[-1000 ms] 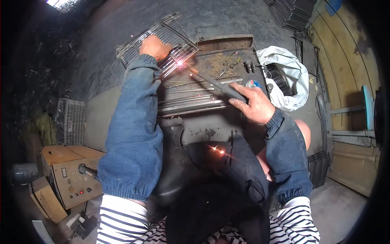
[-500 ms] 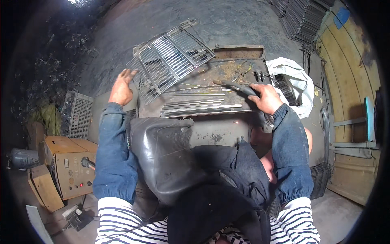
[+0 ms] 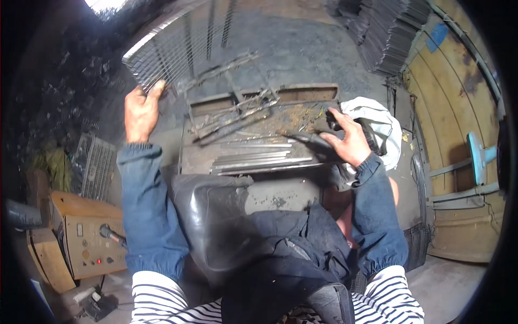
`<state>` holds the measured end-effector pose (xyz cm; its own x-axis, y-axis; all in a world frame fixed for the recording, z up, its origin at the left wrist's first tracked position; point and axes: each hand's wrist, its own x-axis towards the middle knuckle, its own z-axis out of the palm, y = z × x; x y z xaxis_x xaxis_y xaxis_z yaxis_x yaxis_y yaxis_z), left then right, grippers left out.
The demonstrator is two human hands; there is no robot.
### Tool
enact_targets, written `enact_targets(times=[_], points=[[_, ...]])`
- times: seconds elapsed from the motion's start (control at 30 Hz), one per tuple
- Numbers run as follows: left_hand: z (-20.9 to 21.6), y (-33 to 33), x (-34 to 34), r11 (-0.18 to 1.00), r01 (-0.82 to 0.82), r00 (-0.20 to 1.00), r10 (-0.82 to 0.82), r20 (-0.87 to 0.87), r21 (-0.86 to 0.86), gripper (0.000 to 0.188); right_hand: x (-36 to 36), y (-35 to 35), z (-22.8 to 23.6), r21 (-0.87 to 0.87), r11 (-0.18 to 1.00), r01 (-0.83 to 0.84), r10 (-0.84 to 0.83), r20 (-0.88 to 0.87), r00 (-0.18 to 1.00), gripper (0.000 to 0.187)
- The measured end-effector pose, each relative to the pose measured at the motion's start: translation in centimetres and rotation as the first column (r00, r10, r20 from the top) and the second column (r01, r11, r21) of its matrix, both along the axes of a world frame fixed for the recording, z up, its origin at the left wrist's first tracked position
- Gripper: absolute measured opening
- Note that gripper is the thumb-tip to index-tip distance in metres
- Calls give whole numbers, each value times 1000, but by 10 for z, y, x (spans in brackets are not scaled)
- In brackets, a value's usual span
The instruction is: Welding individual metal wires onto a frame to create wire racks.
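Observation:
A metal wire grille (image 3: pixel 172 51) is tilted up at the upper left, with my left hand (image 3: pixel 141 114) closed on its near edge. My right hand (image 3: pixel 349 141) is over the right side of the low workbench (image 3: pixel 189 156), thumb and index finger apart. Beside that thumb lies a dark welding electrode holder (image 3: pixel 308 138), partly hidden by the hand. A rusty metal jig frame (image 3: pixel 229 110) stands at the bench's left and middle. Several thin metal strips (image 3: pixel 259 160) lie along the bench's near edge.
A white sack (image 3: pixel 386 121) sits right of the bench, below stacks of metal grilles (image 3: pixel 386 38). At the lower left is a yellow welding machine (image 3: pixel 91 243) near a plastic crate (image 3: pixel 97 167). Black sheeting (image 3: pixel 208 216) covers my lap's left side. A blue-and-wood chair (image 3: pixel 475 162) stands right.
My left hand has taken hold of the grille and lifted it off the jig, up and leftward. My right hand has loosened from the electrode holder, which now lies lower on the bench.

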<state>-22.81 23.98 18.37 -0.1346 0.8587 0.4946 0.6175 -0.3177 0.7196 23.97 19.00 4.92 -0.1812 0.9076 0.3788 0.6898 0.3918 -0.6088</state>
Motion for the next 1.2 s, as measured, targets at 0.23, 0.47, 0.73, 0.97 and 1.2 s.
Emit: enact_targets(times=[0.23, 0.47, 0.73, 0.97, 1.2], points=[[-34, -52, 116, 931, 366, 499, -197, 844, 1, 23, -22, 18, 71, 192, 976, 98, -53, -228, 972, 98], [-95, -98, 179, 818, 574, -87, 102, 991, -34, 32, 36, -51, 45, -7, 980, 200, -143, -720, 679, 78], [-99, -166, 302, 486, 860, -317, 269, 910, 156, 31, 3, -62, 19, -7, 942, -337, 83, -964, 254, 96], [-50, -190, 312, 510, 855, -34, 248, 968, -101, 32, 1, -90, 64, 669, 715, 204, 66, -356, 932, 55], [-75, -199, 376, -119, 976, 176, -80, 981, -185, 60, 152, -176, 66, 669, 612, 422, -390, -209, 897, 81]])
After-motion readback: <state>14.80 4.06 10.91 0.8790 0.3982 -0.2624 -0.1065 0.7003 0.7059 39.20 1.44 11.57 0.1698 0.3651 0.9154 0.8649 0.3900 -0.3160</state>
